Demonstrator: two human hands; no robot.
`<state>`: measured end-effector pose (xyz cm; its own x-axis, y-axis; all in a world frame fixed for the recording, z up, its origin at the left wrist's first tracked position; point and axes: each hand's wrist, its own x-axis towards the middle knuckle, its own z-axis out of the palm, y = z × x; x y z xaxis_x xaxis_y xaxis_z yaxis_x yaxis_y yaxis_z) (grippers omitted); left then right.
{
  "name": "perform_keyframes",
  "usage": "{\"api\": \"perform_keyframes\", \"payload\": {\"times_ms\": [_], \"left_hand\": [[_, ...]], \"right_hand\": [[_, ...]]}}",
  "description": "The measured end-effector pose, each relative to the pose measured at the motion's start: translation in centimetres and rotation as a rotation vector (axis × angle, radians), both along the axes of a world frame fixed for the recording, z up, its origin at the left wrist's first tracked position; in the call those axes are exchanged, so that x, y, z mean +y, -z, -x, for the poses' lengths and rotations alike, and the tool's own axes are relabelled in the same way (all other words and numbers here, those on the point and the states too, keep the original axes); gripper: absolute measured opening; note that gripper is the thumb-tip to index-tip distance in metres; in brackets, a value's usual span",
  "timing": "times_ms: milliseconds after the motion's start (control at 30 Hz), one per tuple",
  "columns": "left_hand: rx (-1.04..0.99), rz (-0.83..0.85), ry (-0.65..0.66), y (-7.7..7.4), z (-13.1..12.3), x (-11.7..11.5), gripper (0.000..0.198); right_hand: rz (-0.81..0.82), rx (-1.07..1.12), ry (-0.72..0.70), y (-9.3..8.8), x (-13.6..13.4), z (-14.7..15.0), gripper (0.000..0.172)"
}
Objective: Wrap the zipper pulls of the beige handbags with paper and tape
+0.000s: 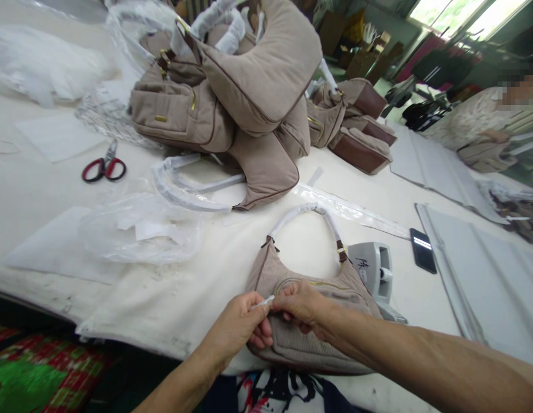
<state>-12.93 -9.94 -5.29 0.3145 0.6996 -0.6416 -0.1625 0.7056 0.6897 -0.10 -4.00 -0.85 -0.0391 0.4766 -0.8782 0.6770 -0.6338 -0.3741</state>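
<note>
A beige corduroy shoulder bag (335, 338) lies at the table's front edge, its handle (312, 207) wrapped in white material. Over the bag's front, near a curved zipper, my left hand (247, 321) pinches a small white strip (266, 301). My right hand (301, 307) is closed at the strip's other end, fingertips together and almost touching the left ones. What the strip is made of I cannot make out. Right of the bag stands a grey plastic device (372, 264) with dark handwriting on it.
Several similar bags (258, 74) are heaped at the back, with more bags (365, 149) behind. Red-handled scissors (104, 169) and clear plastic wrapping (141, 226) lie left. A phone (423, 250) and grey sheets (498, 287) lie right. Another person (468, 123) handles a bag at far right.
</note>
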Motion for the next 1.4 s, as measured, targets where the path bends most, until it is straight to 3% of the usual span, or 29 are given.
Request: {"api": "perform_keyframes", "payload": {"times_ms": [300, 433, 767, 1000, 1200, 1400], "left_hand": [[-0.204, 0.227, -0.043, -0.3, 0.8, 0.7, 0.026], [-0.227, 0.286, -0.078, -0.4, 1.0, 1.0, 0.033], [-0.224, 0.371, -0.098, -1.1, 1.3, 1.6, 0.037], [-0.219, 0.377, -0.100, -1.0, 1.3, 1.6, 0.038], [-0.224, 0.371, -0.096, -0.8, 1.4, 1.7, 0.039], [-0.230, 0.377, -0.101, -0.8, 1.3, 1.7, 0.041]], "right_hand": [[0.074, 0.261, 0.294, 1.4, -2.6, -0.9, 0.032], [0.042, 0.350, 0.348, 1.8, -3.1, -1.0, 0.032], [0.128, 0.420, 0.463, 2.0, -4.1, -1.4, 0.012], [0.187, 0.456, 0.590, 1.6, -4.3, -2.1, 0.016], [0.141, 0.489, 0.590, 2.0, -4.4, -1.3, 0.021], [0.027, 0.377, 0.478, 2.7, -4.9, 0.1, 0.019]]}}
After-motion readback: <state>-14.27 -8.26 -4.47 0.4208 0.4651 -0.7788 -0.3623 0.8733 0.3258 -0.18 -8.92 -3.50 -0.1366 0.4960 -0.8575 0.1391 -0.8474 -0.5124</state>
